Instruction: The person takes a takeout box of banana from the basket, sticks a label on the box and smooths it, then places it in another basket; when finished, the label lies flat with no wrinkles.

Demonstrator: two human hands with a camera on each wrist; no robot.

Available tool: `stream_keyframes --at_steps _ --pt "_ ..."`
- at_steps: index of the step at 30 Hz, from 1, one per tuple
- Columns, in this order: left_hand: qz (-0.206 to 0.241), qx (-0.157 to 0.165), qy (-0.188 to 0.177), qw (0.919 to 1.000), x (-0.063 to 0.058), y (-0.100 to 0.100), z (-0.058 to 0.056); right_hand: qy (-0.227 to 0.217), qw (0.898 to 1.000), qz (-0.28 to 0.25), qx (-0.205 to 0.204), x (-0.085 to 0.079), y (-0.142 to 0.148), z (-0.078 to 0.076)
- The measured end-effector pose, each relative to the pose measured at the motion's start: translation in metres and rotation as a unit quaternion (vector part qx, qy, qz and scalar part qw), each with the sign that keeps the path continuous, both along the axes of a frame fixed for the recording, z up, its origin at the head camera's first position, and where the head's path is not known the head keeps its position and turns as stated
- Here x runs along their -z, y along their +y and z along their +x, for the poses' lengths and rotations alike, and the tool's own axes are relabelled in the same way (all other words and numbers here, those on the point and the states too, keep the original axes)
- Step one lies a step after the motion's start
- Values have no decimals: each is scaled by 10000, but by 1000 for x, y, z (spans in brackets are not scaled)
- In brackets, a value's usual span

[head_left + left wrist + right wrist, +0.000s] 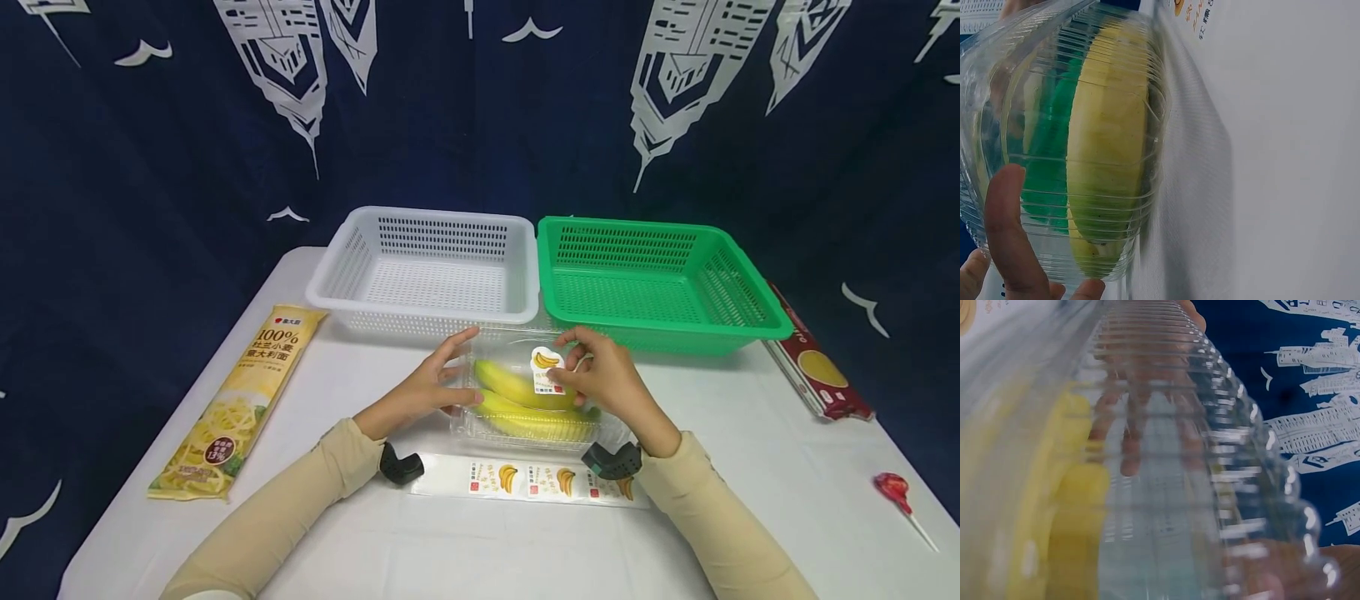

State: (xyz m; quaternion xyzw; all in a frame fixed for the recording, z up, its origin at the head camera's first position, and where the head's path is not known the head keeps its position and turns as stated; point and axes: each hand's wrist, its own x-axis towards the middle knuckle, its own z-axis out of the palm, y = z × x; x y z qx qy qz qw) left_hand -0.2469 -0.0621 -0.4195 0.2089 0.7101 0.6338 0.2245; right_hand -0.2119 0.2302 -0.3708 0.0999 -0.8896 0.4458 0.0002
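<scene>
Around the left end of the clear clamshell box [506, 343], the left hand [420, 387] grips; at its right, the right hand [606, 375] touches the banana sticker [545, 364] on the lid, whether pinching or pressing I cannot tell. Holding bananas [517, 392], the box seems light, slick and dentable, best held at both ends. Behind it stand white [423, 314] and green [675, 331] baskets.

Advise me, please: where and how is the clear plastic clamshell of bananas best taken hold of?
Probably by its two short ends, left hand from the left, right hand from the right: the clear plastic clamshell runs lengthwise left to right, with the white basket and green basket close behind. Ribbed walls should resist slipping. This avoids the banana sticker.
</scene>
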Motion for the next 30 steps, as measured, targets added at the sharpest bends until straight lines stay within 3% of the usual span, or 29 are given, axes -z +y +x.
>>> stream_keyframes --at_steps 7,19,30 --pt "-92 -12 42 9999 0 0 -1 157 9994 275 -121 1 0 1" --pt "-119 -41 18 9999 0 0 -1 22 9979 485 -423 -2 1 0" --pt "-113 -110 13 9999 -1 1 1 -447 9905 -618 -1142 -11 15 3"
